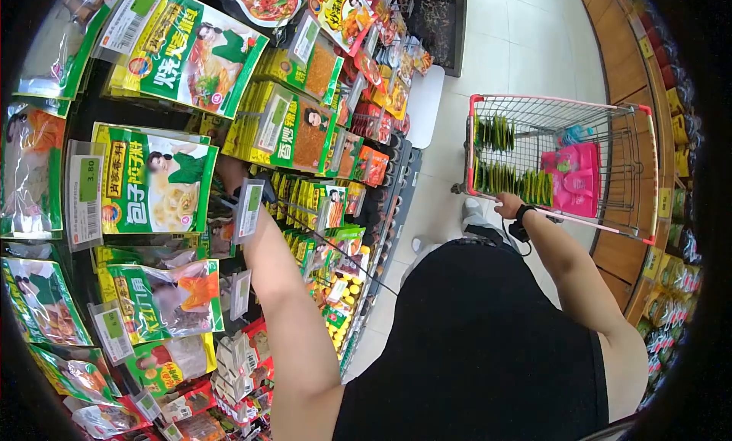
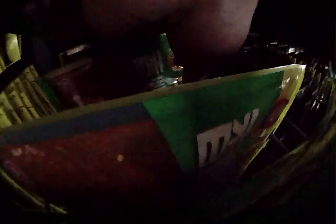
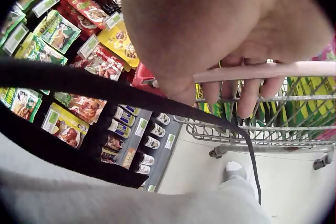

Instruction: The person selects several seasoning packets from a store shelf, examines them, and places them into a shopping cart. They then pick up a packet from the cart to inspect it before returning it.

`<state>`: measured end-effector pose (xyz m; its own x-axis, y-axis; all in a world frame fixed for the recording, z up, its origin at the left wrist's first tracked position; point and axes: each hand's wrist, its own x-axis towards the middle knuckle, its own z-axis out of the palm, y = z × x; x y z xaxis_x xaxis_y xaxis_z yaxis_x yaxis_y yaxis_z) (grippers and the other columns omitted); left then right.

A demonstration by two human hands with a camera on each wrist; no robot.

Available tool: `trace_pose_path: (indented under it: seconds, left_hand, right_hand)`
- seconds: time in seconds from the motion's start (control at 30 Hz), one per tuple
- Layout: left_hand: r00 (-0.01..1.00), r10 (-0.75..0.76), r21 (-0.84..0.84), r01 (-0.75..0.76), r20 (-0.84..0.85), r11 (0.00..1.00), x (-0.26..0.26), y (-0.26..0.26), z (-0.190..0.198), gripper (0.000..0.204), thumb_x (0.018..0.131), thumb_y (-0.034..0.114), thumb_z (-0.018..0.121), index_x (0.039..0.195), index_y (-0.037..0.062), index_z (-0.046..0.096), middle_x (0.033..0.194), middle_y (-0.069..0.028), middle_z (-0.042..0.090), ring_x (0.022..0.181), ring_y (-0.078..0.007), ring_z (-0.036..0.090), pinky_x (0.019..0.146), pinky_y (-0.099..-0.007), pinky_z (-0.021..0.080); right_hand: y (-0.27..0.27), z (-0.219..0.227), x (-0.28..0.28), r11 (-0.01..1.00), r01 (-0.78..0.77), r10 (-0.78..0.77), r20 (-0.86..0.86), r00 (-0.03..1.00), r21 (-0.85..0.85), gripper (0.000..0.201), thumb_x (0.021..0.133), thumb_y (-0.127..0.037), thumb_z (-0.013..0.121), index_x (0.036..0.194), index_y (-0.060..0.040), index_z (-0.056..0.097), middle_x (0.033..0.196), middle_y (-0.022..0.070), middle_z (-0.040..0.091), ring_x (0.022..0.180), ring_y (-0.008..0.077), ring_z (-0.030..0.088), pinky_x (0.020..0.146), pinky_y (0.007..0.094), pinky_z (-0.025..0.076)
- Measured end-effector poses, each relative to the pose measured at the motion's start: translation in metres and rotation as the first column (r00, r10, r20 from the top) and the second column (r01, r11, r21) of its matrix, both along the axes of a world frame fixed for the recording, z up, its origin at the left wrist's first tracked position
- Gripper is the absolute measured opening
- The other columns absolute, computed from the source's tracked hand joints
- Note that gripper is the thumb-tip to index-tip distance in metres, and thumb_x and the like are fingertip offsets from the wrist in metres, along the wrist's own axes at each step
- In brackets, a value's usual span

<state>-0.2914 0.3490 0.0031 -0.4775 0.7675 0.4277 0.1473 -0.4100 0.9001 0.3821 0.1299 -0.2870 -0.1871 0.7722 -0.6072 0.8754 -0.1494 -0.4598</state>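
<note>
My left hand reaches in among hanging seasoning packets, mostly hidden behind a price tag and the green-and-yellow packet beside it. The left wrist view is very dark: part of the hand shows above a packet with a green panel and white lettering. I cannot tell whether its fingers hold anything. At the shopping cart, my right hand grips the pink rim bar, its fingers curled over it. Green-and-yellow packets and a pink bag are in the cart.
The packet rack fills the left side, with more pouches and price tags jutting out. Lower down, the shelf holds rows of jars. Pale floor tiles run along the aisle, and another shelf stands at the right.
</note>
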Motion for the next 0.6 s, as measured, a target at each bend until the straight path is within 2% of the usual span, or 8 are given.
trace_pose_path:
  seconds: [0.1,0.13,0.2,0.23,0.33,0.37,0.6]
  left_hand:
    - [1.000,-0.005,-0.003,0.005,0.016,1.000,0.003,0.003,-0.001,0.042,0.096,0.020,0.060,0.131,-0.0011,0.048,0.122,-0.0168,0.059,0.104,-0.0243,0.060,0.085,-0.0383,0.052]
    - [1.000,-0.013,-0.004,0.013,0.019,1.000,0.005,0.004,-0.002,0.042,0.096,0.020,0.060,0.130,-0.0011,0.049,0.122,-0.0167,0.059,0.104,-0.0242,0.060,0.085,-0.0382,0.052]
    - [1.000,-0.014,-0.010,0.014,0.025,1.000,0.006,0.005,-0.002,0.041,0.096,0.020,0.060,0.130,-0.0011,0.049,0.121,-0.0165,0.060,0.103,-0.0240,0.061,0.084,-0.0381,0.052]
    - [0.999,-0.013,-0.009,0.013,0.030,1.000,0.007,0.005,-0.002,0.041,0.096,0.020,0.060,0.130,-0.0010,0.049,0.120,-0.0164,0.060,0.102,-0.0239,0.061,0.083,-0.0380,0.053]
    - [1.000,-0.003,-0.004,0.003,0.029,1.000,0.009,0.005,-0.001,0.040,0.096,0.020,0.060,0.129,-0.0010,0.050,0.119,-0.0162,0.060,0.101,-0.0236,0.061,0.082,-0.0378,0.053]
    - [1.000,-0.001,-0.004,0.001,0.031,1.000,0.010,0.005,-0.001,0.039,0.096,0.020,0.060,0.128,-0.0009,0.050,0.118,-0.0161,0.061,0.100,-0.0235,0.061,0.082,-0.0378,0.053]
    - [0.999,-0.003,-0.007,0.003,0.037,1.000,0.009,0.008,0.010,0.037,0.097,0.021,0.059,0.126,-0.0008,0.052,0.115,-0.0154,0.062,0.097,-0.0228,0.062,0.079,-0.0373,0.053]
  right_hand:
    - [-0.001,-0.002,0.000,1.000,0.004,-0.005,0.012,1.000,0.020,0.044,0.075,-0.030,0.065,0.109,-0.0010,0.066,0.105,0.0245,0.066,0.103,0.0403,0.062,0.090,0.0453,0.049]
    - [0.003,0.012,-0.004,0.996,0.006,-0.002,0.055,0.998,-0.085,0.045,0.080,-0.030,0.064,0.115,-0.0021,0.064,0.118,0.0225,0.063,0.113,0.0363,0.059,0.097,0.0428,0.046]
    - [-0.002,-0.005,0.000,0.999,0.036,-0.036,0.013,0.999,0.009,0.044,0.075,-0.029,0.065,0.109,-0.0017,0.066,0.105,0.0243,0.067,0.102,0.0403,0.062,0.090,0.0449,0.049]
    - [-0.001,-0.005,-0.001,0.999,0.038,-0.038,0.027,0.999,0.006,0.043,0.075,-0.029,0.064,0.109,-0.0025,0.067,0.104,0.0242,0.067,0.102,0.0402,0.063,0.090,0.0453,0.050]
    - [0.001,0.001,-0.004,1.000,0.015,-0.015,0.038,0.999,0.011,0.041,0.075,-0.029,0.064,0.107,-0.0033,0.067,0.103,0.0242,0.067,0.101,0.0399,0.063,0.089,0.0459,0.050]
    - [0.004,0.010,-0.007,0.997,0.012,-0.005,0.076,0.997,-0.080,0.042,0.079,-0.032,0.063,0.110,-0.0038,0.065,0.114,0.0222,0.064,0.110,0.0373,0.059,0.096,0.0434,0.047]
    - [0.006,0.006,-0.006,0.996,0.026,-0.019,0.082,0.996,-0.084,0.038,0.078,-0.031,0.063,0.108,-0.0071,0.065,0.113,0.0203,0.065,0.108,0.0372,0.060,0.093,0.0441,0.049]
